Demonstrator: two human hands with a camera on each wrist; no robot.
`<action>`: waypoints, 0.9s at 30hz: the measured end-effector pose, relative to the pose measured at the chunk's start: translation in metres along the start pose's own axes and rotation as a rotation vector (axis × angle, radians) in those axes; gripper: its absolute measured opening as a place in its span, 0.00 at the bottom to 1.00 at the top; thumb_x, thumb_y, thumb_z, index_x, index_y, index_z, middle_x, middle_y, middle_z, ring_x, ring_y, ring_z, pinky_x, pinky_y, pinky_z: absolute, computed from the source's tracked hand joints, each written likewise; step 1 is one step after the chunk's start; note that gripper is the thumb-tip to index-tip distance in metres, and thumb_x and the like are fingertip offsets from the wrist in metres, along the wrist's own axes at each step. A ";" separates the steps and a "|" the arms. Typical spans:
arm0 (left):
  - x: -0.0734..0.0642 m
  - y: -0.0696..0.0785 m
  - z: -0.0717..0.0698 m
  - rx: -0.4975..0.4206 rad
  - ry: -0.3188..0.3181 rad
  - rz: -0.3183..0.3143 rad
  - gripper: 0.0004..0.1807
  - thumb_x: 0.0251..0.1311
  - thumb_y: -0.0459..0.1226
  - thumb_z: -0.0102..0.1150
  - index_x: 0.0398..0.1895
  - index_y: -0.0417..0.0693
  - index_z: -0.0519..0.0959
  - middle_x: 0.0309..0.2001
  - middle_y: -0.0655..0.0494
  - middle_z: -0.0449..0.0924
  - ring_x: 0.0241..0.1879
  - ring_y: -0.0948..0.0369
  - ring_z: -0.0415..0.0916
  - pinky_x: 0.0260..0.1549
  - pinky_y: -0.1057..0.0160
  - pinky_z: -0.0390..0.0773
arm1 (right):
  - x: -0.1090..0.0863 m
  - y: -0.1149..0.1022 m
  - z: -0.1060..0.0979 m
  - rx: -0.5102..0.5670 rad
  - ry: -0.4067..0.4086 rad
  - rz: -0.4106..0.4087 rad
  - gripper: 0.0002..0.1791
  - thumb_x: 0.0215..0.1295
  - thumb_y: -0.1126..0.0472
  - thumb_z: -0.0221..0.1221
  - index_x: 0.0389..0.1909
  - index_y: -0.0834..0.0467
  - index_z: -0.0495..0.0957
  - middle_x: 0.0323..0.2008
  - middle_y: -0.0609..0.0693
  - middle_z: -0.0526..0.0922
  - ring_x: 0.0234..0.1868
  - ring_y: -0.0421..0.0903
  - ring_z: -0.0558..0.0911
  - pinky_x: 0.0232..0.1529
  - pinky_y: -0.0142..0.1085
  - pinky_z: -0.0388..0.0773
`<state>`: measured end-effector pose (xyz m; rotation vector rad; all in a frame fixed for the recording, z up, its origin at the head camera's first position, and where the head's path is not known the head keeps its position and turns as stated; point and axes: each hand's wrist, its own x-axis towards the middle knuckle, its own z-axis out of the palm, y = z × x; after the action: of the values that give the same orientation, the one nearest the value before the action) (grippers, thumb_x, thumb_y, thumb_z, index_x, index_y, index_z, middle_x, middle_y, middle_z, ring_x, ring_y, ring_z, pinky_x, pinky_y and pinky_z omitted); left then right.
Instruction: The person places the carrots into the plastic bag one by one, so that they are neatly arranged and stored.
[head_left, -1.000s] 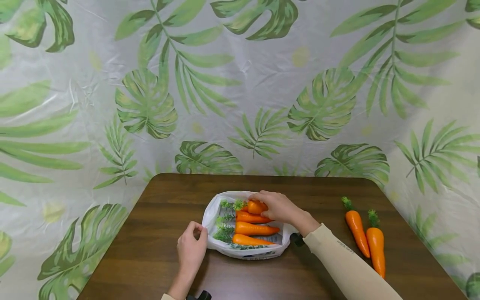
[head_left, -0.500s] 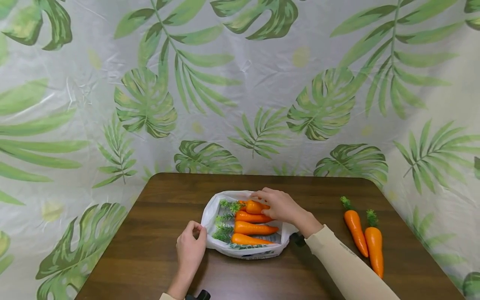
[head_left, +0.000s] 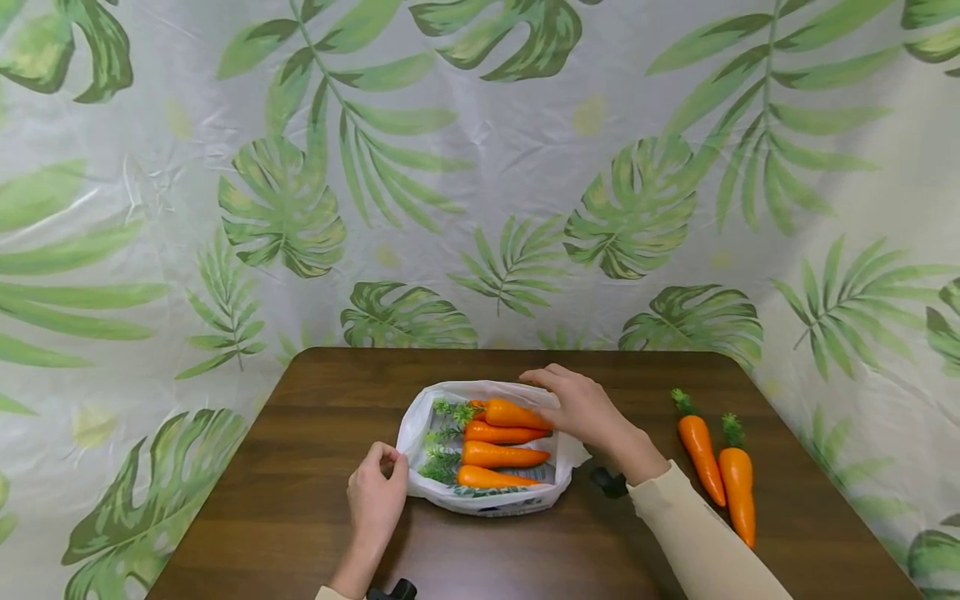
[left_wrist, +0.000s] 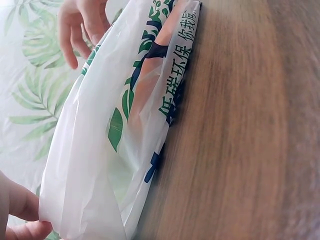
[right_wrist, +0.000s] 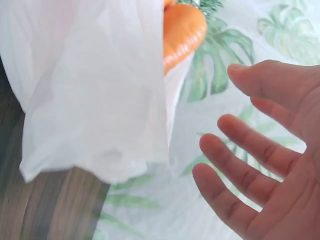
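A white plastic bag (head_left: 564, 479) with green and blue print lies on the table, its mouth spread wide. Inside, several orange carrots (head_left: 504, 454) with green tops lie side by side. My left hand (head_left: 377, 492) pinches the bag's left rim between thumb and fingertips; the left wrist view shows the pinch at its lower left corner. Over the bag's far right side is my right hand (head_left: 585, 408), fingers spread and holding nothing. In the right wrist view, a gap separates those fingers from the topmost carrot (right_wrist: 184, 35), which the bag partly hides.
Two more carrots, one (head_left: 701, 458) slightly farther back and one (head_left: 738, 492) nearer, lie on the brown wooden table (head_left: 300, 467) at the right, beside the right forearm. Behind the table hangs a leaf-patterned sheet (head_left: 510, 183).
My right hand has let go of the topmost carrot, which now lies among the others in the bag, and has drawn back to the right. The left hand keeps its pinch on the rim.
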<state>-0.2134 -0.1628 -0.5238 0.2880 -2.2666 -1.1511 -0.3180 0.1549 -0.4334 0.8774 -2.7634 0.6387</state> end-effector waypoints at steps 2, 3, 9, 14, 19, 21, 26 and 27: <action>0.000 0.000 0.000 0.000 0.000 0.000 0.05 0.59 0.35 0.63 0.28 0.52 0.78 0.31 0.55 0.86 0.38 0.51 0.85 0.38 0.44 0.76 | -0.005 0.002 -0.004 -0.006 0.024 0.019 0.29 0.61 0.58 0.70 0.64 0.44 0.76 0.54 0.44 0.79 0.50 0.50 0.81 0.48 0.50 0.79; 0.000 0.000 0.000 0.000 -0.001 0.001 0.05 0.59 0.35 0.63 0.28 0.52 0.78 0.31 0.55 0.86 0.38 0.51 0.85 0.38 0.44 0.76 | -0.007 0.003 -0.007 -0.008 0.034 0.032 0.30 0.61 0.59 0.70 0.64 0.43 0.76 0.54 0.44 0.79 0.50 0.50 0.81 0.48 0.49 0.79; 0.000 0.001 0.000 -0.003 0.002 0.002 0.05 0.59 0.35 0.64 0.27 0.52 0.78 0.31 0.53 0.87 0.37 0.50 0.85 0.38 0.45 0.75 | -0.023 0.015 -0.020 -0.020 0.106 0.082 0.31 0.59 0.58 0.72 0.64 0.43 0.76 0.51 0.43 0.79 0.48 0.47 0.80 0.44 0.48 0.80; -0.001 0.002 0.000 -0.002 0.005 0.004 0.05 0.59 0.35 0.64 0.27 0.51 0.78 0.31 0.53 0.87 0.37 0.49 0.85 0.37 0.44 0.75 | -0.037 0.029 -0.031 -0.017 0.157 0.124 0.31 0.59 0.57 0.72 0.64 0.43 0.76 0.50 0.42 0.79 0.48 0.47 0.79 0.40 0.48 0.78; -0.001 0.003 -0.001 0.001 0.007 0.000 0.05 0.59 0.35 0.64 0.27 0.51 0.78 0.31 0.53 0.87 0.37 0.48 0.85 0.37 0.44 0.75 | -0.051 0.047 -0.040 -0.004 0.216 0.153 0.31 0.59 0.57 0.72 0.64 0.45 0.76 0.51 0.46 0.80 0.49 0.52 0.81 0.41 0.51 0.78; -0.001 0.003 -0.001 0.002 0.006 -0.003 0.05 0.59 0.35 0.64 0.27 0.51 0.78 0.31 0.53 0.87 0.38 0.48 0.85 0.37 0.44 0.75 | -0.058 0.055 -0.042 -0.004 0.234 0.167 0.31 0.59 0.58 0.72 0.64 0.47 0.76 0.50 0.49 0.81 0.49 0.55 0.82 0.42 0.53 0.78; -0.001 0.002 0.000 0.003 -0.002 -0.008 0.05 0.60 0.35 0.63 0.28 0.52 0.78 0.32 0.53 0.87 0.38 0.49 0.85 0.38 0.44 0.75 | -0.074 0.075 -0.046 -0.004 0.231 0.245 0.31 0.62 0.57 0.70 0.66 0.49 0.74 0.52 0.54 0.80 0.49 0.58 0.81 0.42 0.56 0.76; -0.001 0.002 0.000 0.004 -0.003 -0.008 0.05 0.60 0.35 0.63 0.28 0.52 0.78 0.32 0.53 0.87 0.38 0.49 0.85 0.38 0.44 0.75 | -0.077 0.079 -0.047 -0.003 0.224 0.262 0.31 0.62 0.57 0.69 0.66 0.50 0.74 0.53 0.55 0.80 0.49 0.59 0.80 0.43 0.57 0.76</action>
<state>-0.2125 -0.1615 -0.5228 0.2967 -2.2730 -1.1519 -0.3000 0.2735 -0.4410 0.4143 -2.6917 0.7251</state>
